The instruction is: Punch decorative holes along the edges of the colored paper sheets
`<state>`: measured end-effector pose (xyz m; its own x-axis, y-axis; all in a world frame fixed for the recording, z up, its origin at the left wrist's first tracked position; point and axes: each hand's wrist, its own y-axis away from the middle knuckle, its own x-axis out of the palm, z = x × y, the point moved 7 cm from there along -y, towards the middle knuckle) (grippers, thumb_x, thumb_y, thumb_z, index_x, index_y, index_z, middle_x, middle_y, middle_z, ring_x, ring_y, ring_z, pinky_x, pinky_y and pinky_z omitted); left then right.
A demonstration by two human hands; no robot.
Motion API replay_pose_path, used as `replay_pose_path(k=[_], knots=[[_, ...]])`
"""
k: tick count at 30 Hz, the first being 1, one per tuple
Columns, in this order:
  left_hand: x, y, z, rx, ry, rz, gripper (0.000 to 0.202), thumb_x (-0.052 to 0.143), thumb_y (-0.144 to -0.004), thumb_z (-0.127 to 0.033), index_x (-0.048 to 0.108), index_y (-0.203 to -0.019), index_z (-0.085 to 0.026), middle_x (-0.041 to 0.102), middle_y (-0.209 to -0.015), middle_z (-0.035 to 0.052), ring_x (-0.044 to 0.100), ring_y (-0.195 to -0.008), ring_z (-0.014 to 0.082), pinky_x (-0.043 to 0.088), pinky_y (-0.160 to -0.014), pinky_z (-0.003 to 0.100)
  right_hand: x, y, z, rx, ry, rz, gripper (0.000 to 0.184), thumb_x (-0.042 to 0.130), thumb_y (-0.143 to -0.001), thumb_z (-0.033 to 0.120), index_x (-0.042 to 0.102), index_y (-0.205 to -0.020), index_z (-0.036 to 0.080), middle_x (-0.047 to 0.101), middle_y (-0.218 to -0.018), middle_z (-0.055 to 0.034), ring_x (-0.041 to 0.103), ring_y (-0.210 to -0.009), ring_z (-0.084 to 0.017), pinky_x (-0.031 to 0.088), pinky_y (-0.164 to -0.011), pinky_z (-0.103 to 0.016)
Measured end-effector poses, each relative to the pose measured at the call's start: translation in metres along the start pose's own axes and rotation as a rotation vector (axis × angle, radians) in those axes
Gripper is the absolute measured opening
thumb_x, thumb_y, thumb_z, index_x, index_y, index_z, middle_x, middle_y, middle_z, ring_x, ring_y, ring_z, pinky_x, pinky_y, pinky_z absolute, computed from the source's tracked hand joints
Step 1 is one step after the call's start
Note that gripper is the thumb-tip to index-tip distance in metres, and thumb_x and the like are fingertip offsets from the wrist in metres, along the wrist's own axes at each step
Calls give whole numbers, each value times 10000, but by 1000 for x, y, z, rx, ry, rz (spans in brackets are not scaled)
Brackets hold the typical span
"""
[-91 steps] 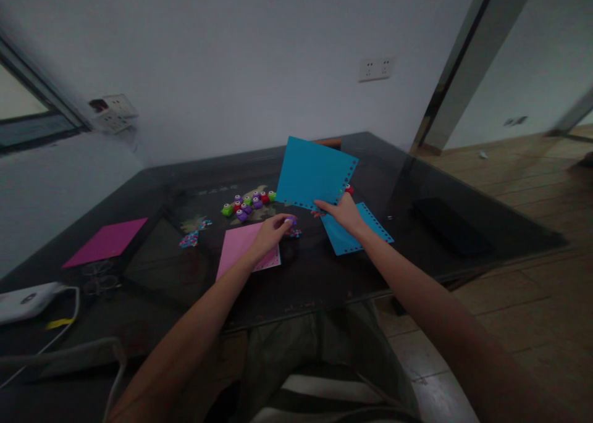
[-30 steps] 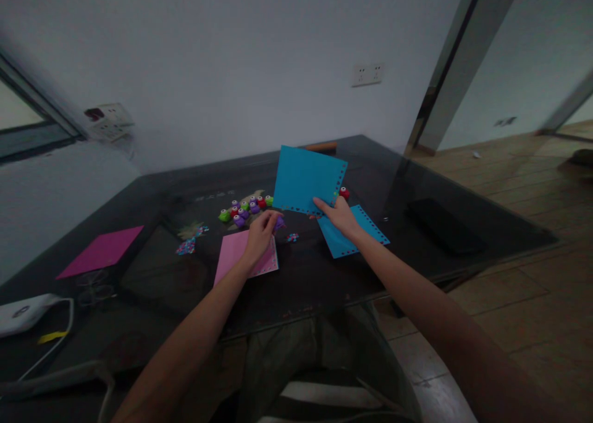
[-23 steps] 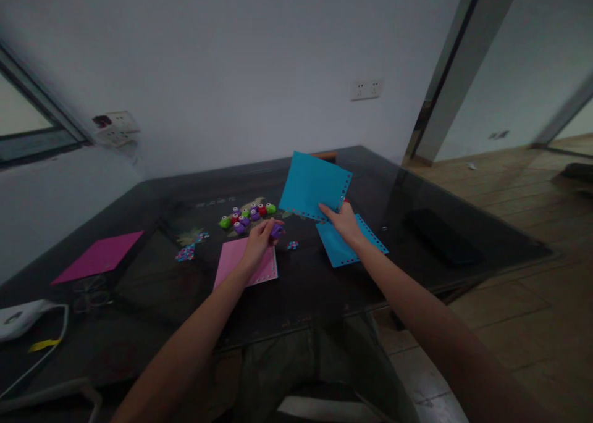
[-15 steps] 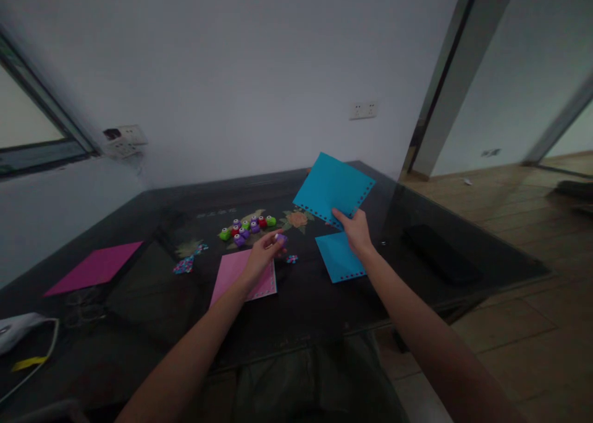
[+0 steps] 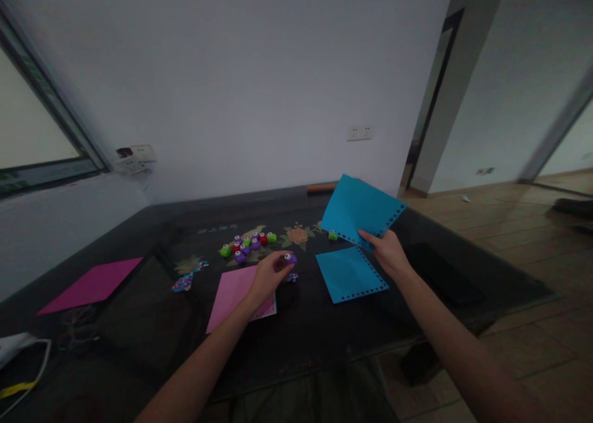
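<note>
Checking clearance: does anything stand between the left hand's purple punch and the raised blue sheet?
Nothing visible stands between the purple punch and raised blue sheet; the green punch seems beyond that sheet's lower edge.

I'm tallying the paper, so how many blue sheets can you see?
2. One raised sheet is held in the right hand; the lower sheet lies on the table. More could be hidden beneath it or under the pink paper.

A white double socket [image 5: 359, 133] sits in the pale wall [image 5: 259, 71], well right of a window [image 5: 32, 114]
</note>
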<state>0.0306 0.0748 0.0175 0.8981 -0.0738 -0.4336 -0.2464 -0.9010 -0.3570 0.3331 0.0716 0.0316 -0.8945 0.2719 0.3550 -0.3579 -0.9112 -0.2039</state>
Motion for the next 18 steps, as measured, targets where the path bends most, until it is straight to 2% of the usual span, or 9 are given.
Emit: replay_pose_path(k=[2,5,8,11,13,16,18], knots=[[4,-2,-9,48,-70,15,272,628,-757,-261,644,-1009,-162,681,-967,70,636,-837,191,499,-760,304,-23,-1,-14,64,35,-31,424,826,-513,257,678,-900,163,715,-979,-83,679,-857,-256,530,-830,-415],[14,-12,-19,101,-185,72,283,635,-760,-267,644,-1026,-171,682,-945,61,630,-799,183,495,-729,292,-42,-2,-29,121,23,-39,419,825,-515,267,678,-891,154,722,-935,-95,687,-816,-264,548,-785,-423],[31,-32,-24,145,-298,126,303,646,-758,-276,643,-1044,-175,687,-915,54,621,-763,183,484,-715,292,-48,-4,-29,72,2,-73,412,822,-519,257,677,-893,163,715,-980,-90,682,-854,-255,539,-819,-413],[53,-61,-24,201,-338,147,308,643,-765,-256,634,-1063,-179,682,-965,58,620,-814,181,470,-761,286,-47,-5,-27,49,8,-91,424,822,-515,247,675,-903,163,713,-987,-90,680,-856,-247,528,-843,-414],[68,-81,-17,168,-389,157,281,647,-761,-239,643,-1035,-178,688,-954,59,622,-845,185,461,-774,281,-47,-5,-29,57,17,-94,434,823,-512,248,674,-910,158,716,-969,-91,683,-840,-244,529,-837,-414],[85,-106,2,2,-522,143,264,654,-762,-254,655,-1020,-198,693,-982,62,618,-914,197,442,-812,290,-48,-5,-30,48,19,-89,435,823,-515,251,678,-915,157,717,-968,-88,684,-842,-239,530,-833,-401],[94,-117,11,-56,-564,124,272,663,-753,-268,662,-1017,-200,694,-1004,74,610,-961,221,425,-842,313,-48,-5,-31,38,30,-84,438,824,-521,252,682,-925,161,714,-981,-86,682,-856,-241,529,-835,-400]])
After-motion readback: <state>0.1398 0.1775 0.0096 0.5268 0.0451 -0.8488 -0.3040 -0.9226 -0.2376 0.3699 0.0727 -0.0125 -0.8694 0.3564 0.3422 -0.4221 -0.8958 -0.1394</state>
